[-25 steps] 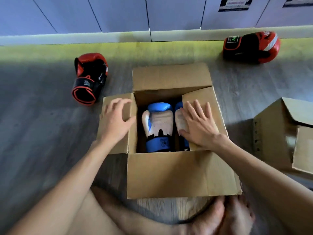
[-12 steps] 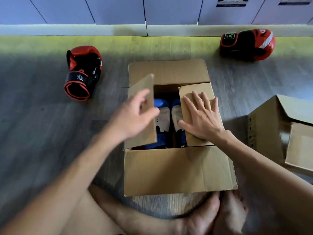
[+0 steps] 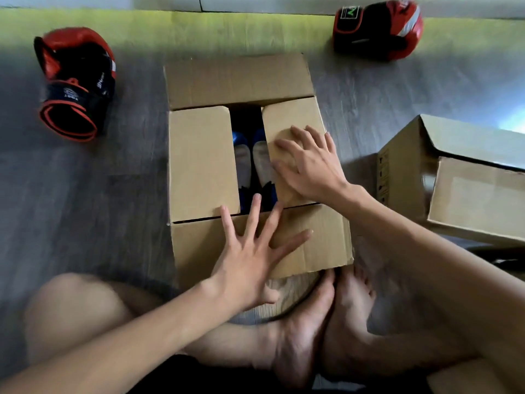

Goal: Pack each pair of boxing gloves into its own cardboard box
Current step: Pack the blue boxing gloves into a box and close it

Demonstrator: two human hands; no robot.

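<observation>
A cardboard box [image 3: 204, 163] stands on the floor in front of me, both side flaps folded down. Through the gap between them I see the blue and white boxing gloves [image 3: 252, 163] inside. My right hand [image 3: 309, 169] presses flat on the right side flap. My left hand [image 3: 255, 251] lies with spread fingers on the near flap, which hangs outward. The far flap is still folded back. One red and black glove [image 3: 76, 81] lies on the floor at the left, another [image 3: 377, 27] at the far right.
A second cardboard box [image 3: 406, 172] with open flaps sits at the right, close to my right forearm. My bare feet and crossed legs are just in front of the first box. A wall runs along the far edge of the floor.
The left side flap has been folded down flat and my left hand has moved from it to the near flap. My right hand stays on the right flap. The view has tilted down.
</observation>
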